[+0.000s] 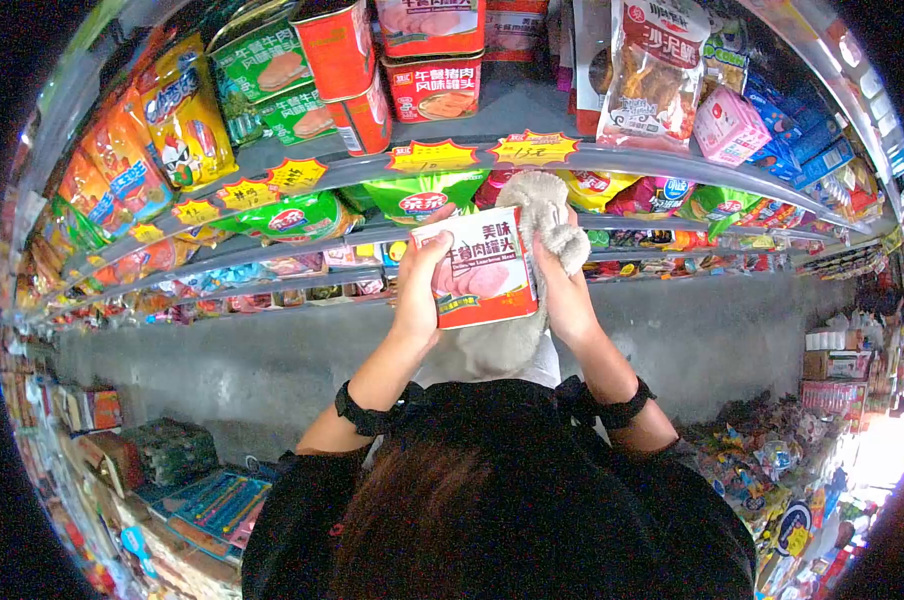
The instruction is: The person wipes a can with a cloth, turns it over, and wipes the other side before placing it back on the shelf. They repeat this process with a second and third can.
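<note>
Stocked shop shelves [532,158], grey floor [272,360]

Red-white meat tin [479,268] — upright, lifted

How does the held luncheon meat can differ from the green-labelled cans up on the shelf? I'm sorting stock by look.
The held can has a red and white label; the green cans are green. The held can is upright between the left hand and right hand; the green cans lean, stacked on the shelf. Both picture sliced meat.

Head camera looks steeply down, close over store shelves [532,160].
</note>
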`<state>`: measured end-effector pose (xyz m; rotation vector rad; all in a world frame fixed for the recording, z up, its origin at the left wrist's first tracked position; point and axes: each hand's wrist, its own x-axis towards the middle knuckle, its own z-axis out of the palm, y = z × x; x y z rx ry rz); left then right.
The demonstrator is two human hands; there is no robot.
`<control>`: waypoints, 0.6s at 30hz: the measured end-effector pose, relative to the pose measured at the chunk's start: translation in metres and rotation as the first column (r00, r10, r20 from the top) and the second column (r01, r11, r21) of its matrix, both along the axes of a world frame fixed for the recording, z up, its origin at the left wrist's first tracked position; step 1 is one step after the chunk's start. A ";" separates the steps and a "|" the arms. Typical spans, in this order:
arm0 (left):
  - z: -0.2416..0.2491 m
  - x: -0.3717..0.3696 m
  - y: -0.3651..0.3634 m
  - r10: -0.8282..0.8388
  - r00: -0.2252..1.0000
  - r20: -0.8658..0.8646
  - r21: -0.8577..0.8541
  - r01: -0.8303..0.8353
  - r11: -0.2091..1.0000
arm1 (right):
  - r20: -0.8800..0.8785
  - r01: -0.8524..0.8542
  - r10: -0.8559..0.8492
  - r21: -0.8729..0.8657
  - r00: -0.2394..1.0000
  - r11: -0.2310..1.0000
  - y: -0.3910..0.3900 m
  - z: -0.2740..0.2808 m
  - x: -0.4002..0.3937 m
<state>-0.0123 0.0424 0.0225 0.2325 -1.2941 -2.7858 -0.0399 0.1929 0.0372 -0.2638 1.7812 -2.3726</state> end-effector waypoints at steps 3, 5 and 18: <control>0.000 -0.001 0.004 0.037 0.999 -0.011 0.051 -0.037 0.998 | 0.001 0.023 -0.023 -0.047 1.000 0.999 -0.002 -0.003 -0.001; -0.004 -0.005 0.003 0.051 0.999 -0.005 -0.009 -0.051 0.999 | -0.007 0.031 -0.032 -0.050 0.999 0.998 -0.005 0.005 0.002; 0.016 0.018 0.011 -0.142 0.980 0.136 -0.061 0.151 0.987 | -0.653 0.354 0.026 0.444 0.757 0.823 -0.026 0.017 0.010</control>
